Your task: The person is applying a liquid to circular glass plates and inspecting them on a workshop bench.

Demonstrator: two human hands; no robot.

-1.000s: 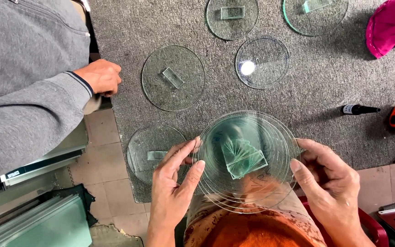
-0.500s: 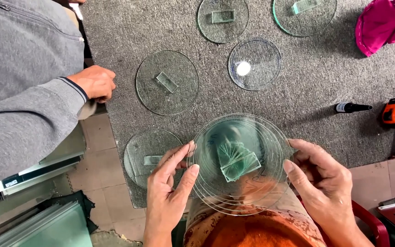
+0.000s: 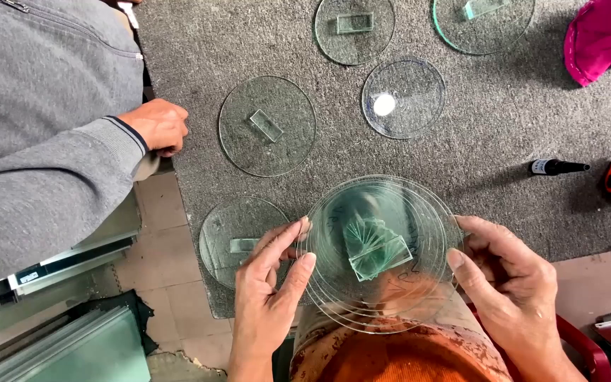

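At lower centre of the frame, the left hand (image 3: 266,301) and right hand (image 3: 514,297) grip a fanned stack of round glass discs (image 3: 383,251) by opposite rim edges, fingers part-curled, which keeps the faces untouched and the stack aligned. Single discs (image 3: 267,126) lie apart on the grey felt mat (image 3: 503,113), which cushions them; a co-worker's hand (image 3: 155,125) rests at its left edge.

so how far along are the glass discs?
Done, by the look of it: four round clear glass discs lie flat on the grey carpet, each with a small glass block on it, e.g. the centre one. A fifth disc shows only a white spot.
In hand: the left hand and right hand hold a fanned stack of glass discs by its edges.
Left: that stack is not laid out.
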